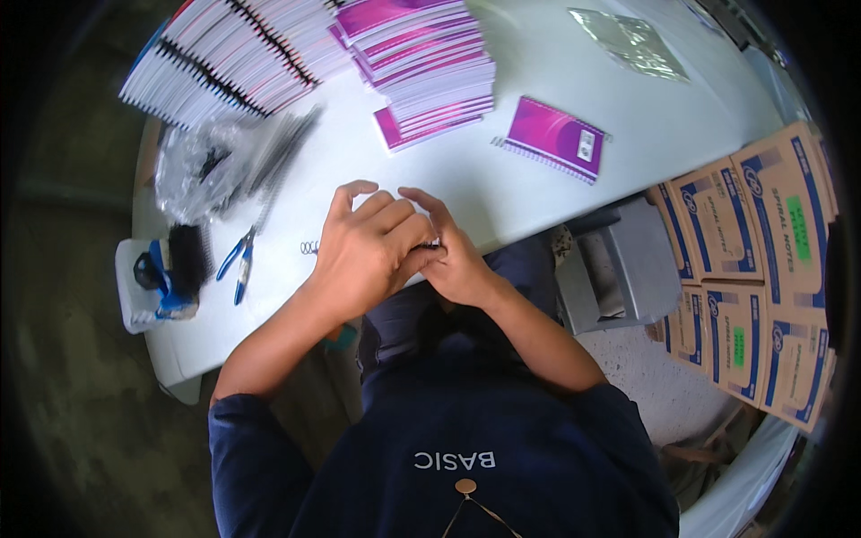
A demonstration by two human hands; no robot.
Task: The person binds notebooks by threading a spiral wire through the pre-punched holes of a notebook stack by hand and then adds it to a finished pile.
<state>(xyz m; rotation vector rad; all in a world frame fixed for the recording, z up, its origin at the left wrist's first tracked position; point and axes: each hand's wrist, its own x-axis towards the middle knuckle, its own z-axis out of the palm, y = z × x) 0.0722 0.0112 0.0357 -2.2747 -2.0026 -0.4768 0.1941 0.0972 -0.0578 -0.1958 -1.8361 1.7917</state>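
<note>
Over the near edge of the white table, my left hand [368,238] and my right hand [459,264] meet with bent fingers. A thin spiral wire coil [309,247] pokes out to the left of my left hand; the rest of it is hidden. A small dark piece of coil [431,244] shows between the fingertips where both hands pinch. Farther right on the table lies a purple notebook [554,139], with its wire spiral sticking out past both ends. Beyond my hands stands a tall pile of purple-covered notebooks [439,81].
Blue-handled pliers [240,260] lie left, near loose spiral coils [280,157] and a clear plastic bag [202,170]. A white tub [133,300] sits at the left edge. Black-spiral notebooks [224,63] fill the far left. Cardboard boxes [722,224] and a grey plastic stool [641,260] stand right.
</note>
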